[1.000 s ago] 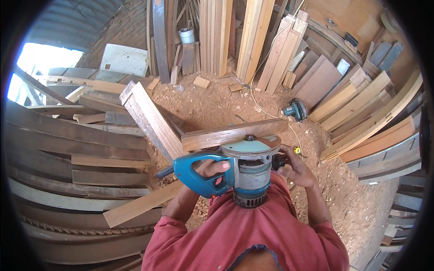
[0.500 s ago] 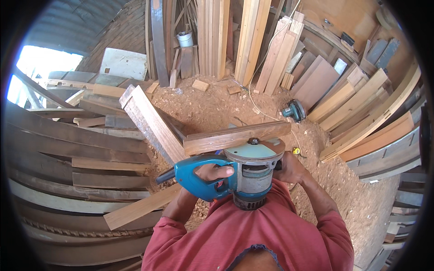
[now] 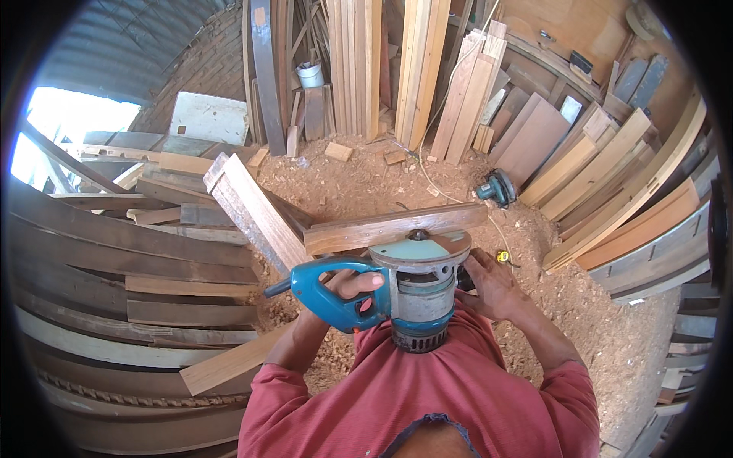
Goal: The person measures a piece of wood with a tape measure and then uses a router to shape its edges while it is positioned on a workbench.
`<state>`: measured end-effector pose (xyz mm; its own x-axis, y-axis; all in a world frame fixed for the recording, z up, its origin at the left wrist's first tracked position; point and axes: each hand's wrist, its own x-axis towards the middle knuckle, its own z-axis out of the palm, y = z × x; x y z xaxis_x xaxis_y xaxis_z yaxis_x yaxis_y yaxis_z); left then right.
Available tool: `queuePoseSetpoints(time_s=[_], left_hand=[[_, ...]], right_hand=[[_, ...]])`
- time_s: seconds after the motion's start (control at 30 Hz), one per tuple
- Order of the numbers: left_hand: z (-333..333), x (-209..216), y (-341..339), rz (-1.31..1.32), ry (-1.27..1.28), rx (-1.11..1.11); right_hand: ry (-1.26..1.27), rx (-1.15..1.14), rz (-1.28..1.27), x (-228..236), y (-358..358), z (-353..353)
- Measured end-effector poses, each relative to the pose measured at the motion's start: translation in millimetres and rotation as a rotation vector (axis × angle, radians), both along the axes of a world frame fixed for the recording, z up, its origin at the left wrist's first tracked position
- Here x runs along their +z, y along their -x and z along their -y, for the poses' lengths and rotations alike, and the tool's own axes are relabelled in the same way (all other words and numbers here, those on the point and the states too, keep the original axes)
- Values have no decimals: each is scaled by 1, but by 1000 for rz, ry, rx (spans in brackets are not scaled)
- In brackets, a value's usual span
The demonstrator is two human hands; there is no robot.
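A blue and grey router [image 3: 422, 301] is held against my body with its round, pale green base plate facing up. A dark fitting sticks up at the plate's centre. My left hand [image 3: 353, 284] is closed around the blue D-shaped handle, its thumb lying across the inside. On the opposite side, my right hand [image 3: 496, 290] grips the dark side knob, which it partly hides. Just beyond the base plate lies a brown wooden beam [image 3: 393, 227]. Another thick piece of wood [image 3: 259, 214] slants away from the beam's left end.
Stacked boards [image 3: 183, 282] fill the left side, and a loose plank [image 3: 229, 366] angles near my left arm. Timber [image 3: 355, 61] leans upright at the back. A circular saw [image 3: 498, 188] and a yellow tape measure [image 3: 503, 257] lie on the shavings-covered floor, with a cable trailing there.
The router has shifted slightly left. My right hand has turned on the side knob, showing more of its back and fingers. My left hand keeps its hold on the handle.
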<state>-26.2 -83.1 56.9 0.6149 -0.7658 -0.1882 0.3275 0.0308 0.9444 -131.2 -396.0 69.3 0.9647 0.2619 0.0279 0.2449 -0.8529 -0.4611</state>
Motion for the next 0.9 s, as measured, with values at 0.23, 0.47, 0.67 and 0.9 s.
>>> queuePoseSetpoints(time_s=[0.23, 0.47, 0.67, 0.9], left_hand=[[13, 36, 1, 364, -96, 32], [10, 67, 3, 474, -329, -391], [8, 50, 5, 241, -377, -376], [-9, -20, 11, -219, 109, -14]], right_hand=[[65, -36, -122, -33, -2, 8], [-118, 158, -17, 1, -3, 3], [-303, 170, -46, 8, -4, -4], [-20, 75, -13, 0, -2, -15]])
